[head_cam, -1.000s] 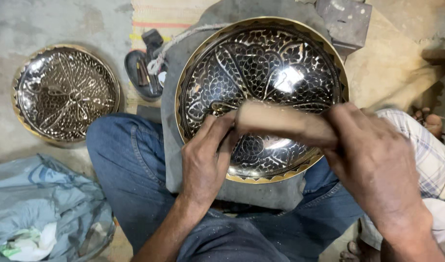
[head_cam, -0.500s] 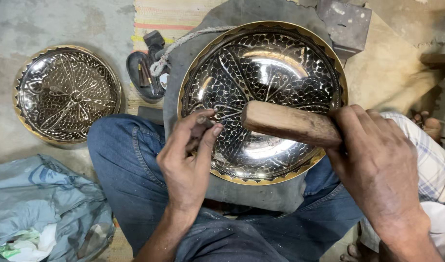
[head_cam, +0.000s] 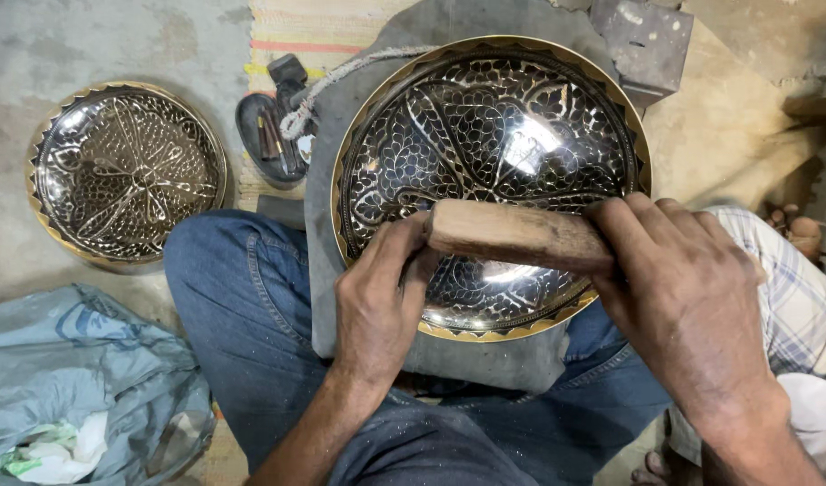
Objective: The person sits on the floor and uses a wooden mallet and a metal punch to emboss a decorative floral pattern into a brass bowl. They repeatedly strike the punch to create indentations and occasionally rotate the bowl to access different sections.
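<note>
A person seated on the floor steadies a round, engraved silver-and-brass metal tray (head_cam: 489, 135) resting on grey padding (head_cam: 359, 270) over the lap. The right hand (head_cam: 692, 297) has its fingers wrapped closed around a worn wooden block (head_cam: 512, 236), whose long axis lies crosswise over the tray's near half. The left hand (head_cam: 377, 306), fingers pinched shut at the block's left end, touches the tray's surface; what it pinches cannot be told.
</note>
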